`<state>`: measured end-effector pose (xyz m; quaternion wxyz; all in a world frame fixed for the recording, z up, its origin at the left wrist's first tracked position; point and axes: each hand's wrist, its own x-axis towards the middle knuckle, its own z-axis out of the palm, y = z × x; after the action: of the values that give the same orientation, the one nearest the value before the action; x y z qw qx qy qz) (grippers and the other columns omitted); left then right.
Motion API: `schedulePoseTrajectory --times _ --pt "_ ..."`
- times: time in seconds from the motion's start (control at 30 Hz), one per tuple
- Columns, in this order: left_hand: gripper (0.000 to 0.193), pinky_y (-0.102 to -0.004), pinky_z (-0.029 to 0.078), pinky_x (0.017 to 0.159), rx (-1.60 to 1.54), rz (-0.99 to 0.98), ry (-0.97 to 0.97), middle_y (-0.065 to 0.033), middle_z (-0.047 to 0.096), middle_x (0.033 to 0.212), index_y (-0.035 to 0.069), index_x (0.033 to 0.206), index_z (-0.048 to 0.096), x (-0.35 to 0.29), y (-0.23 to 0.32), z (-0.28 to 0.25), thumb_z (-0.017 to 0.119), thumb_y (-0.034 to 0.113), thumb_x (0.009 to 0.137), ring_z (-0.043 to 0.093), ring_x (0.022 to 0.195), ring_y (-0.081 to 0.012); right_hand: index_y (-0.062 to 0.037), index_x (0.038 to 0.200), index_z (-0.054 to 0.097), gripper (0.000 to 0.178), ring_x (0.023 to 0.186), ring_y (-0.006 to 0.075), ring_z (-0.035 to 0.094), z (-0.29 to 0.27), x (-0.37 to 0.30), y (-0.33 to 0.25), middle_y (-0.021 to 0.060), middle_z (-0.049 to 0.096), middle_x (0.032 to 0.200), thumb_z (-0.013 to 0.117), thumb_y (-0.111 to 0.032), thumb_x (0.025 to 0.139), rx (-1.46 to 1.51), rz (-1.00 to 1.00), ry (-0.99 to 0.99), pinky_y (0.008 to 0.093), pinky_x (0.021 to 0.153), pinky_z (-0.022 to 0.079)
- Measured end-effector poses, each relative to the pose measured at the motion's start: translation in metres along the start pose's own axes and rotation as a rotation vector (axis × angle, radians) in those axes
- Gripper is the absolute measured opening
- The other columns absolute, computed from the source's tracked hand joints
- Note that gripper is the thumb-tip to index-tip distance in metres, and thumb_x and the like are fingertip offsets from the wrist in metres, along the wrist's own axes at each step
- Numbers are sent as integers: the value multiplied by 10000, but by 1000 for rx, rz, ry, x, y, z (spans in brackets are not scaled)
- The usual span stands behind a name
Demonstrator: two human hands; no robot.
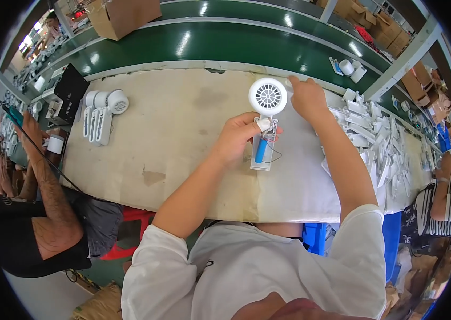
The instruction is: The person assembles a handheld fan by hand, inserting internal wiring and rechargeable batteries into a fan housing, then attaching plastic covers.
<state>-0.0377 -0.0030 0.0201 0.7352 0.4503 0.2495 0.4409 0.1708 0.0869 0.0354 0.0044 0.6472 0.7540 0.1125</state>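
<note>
My left hand (239,136) is closed round a white handheld fan (267,97), its round slotted head pointing away from me. The fan's handle lies uncovered, showing a blue cylindrical battery (260,151) and thin loose wires. White wrapping covers the tip of my left thumb. To the right of the fan head, my right hand (309,100) is by the table's far edge with its fingers bent together. Whatever those fingers may hold is hidden. A heap of white plastic handle parts (367,133) lies beside my right forearm.
Several white fans (103,109) lie together at the table's left, near a black box-shaped device (65,93). Beyond the table runs a green conveyor (215,42) bearing a cardboard box (124,16) and white parts (348,68). A person (49,197) at left holds a corded tool; another (444,197) sits at right.
</note>
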Motion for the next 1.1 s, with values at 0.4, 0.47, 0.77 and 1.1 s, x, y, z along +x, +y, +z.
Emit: schedulePoseTrajectory --times 0.4,0.47,0.77,1.1 --pt "214 -283 531 644 -92 355 297 -89 632 986 5 1026 591 7 9 -13 595 86 828 615 840 -164 -4 1094 525 413 912 244 595 15 -103 -49 162 597 984 660 -198 756 1004 263 147 336 753 489" --pt "214 -318 547 696 -78 425 290 -101 621 1004 -5 1027 588 5 11 -15 592 64 825 612 852 -178 5 1093 527 421 905 276 594 -17 -110 -51 186 591 995 655 -214 757 673 304 -140 349 761 486" --pt "242 -365 543 753 -310 257 242 -113 601 1012 -30 1065 537 12 -1 -17 551 75 846 608 891 -198 -59 1174 513 460 1068 309 483 -5 -122 -30 158 503 1147 637 -147 739 581 -414 46 357 901 400" --pt "233 -335 501 773 -437 218 292 -72 608 1020 22 1069 543 12 -22 -14 549 120 856 603 905 -177 -110 1189 531 587 919 266 481 -43 -114 -70 68 536 1156 696 -41 630 589 -254 598 346 825 420"
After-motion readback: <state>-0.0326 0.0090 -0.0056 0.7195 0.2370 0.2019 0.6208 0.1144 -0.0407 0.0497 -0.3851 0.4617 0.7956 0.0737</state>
